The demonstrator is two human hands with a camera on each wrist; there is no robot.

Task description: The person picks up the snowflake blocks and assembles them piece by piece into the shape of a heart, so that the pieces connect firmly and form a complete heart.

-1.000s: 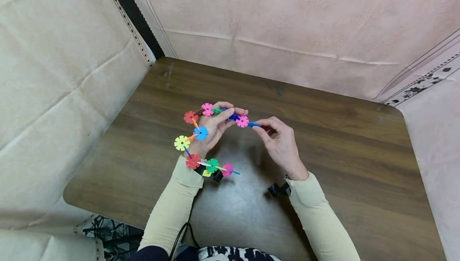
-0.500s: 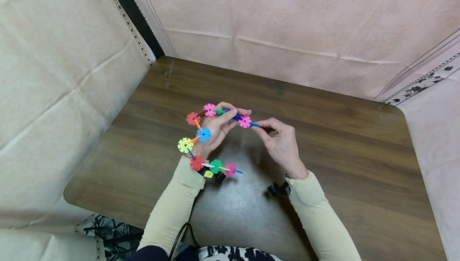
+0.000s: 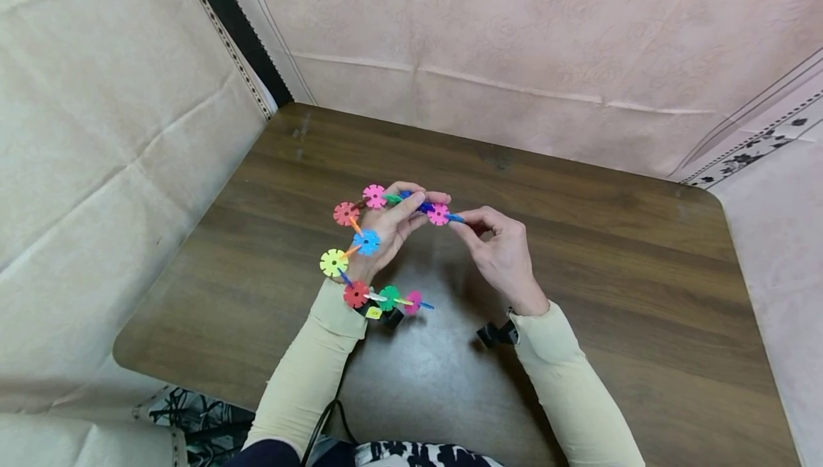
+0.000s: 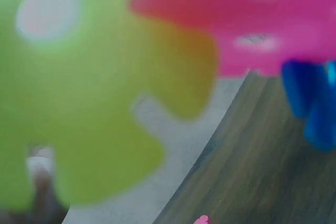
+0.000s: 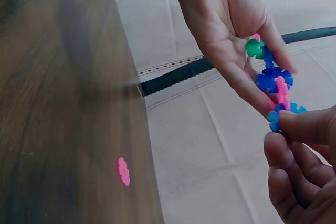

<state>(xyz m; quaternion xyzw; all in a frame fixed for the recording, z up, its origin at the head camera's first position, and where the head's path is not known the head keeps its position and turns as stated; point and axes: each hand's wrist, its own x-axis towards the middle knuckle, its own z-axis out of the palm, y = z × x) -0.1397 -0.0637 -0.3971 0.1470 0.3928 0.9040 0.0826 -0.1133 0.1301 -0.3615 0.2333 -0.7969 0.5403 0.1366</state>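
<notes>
A curved chain of notched plastic snowflake discs hangs around my left hand [image 3: 386, 228], whose thumb and fingers grip it by a dark blue disc [image 5: 274, 80]. Beyond that grip sit a pink disc [image 3: 439, 214] and, at the end, a blue disc [image 5: 274, 121]. My right hand [image 3: 504, 256] pinches this blue disc between thumb and forefinger. The chain's other end loops back over the left wrist, through a light blue disc [image 3: 367, 242], a yellow disc [image 3: 333, 263] and a red disc [image 3: 356, 294]. Close to the left wrist camera, the yellow disc [image 4: 94, 87] is a blur.
One loose pink disc [image 5: 123, 171] lies on the brown wooden table [image 3: 611, 253], seen in the right wrist view. Light cloth [image 3: 514, 53] hangs behind and beside the table. A black cable [image 3: 321, 417] runs by the left forearm.
The left hand and the chain have shifted slightly to the right, and the chain's lower loop sits a little lower. The right hand keeps its pinch on the blue end disc, almost still.
</notes>
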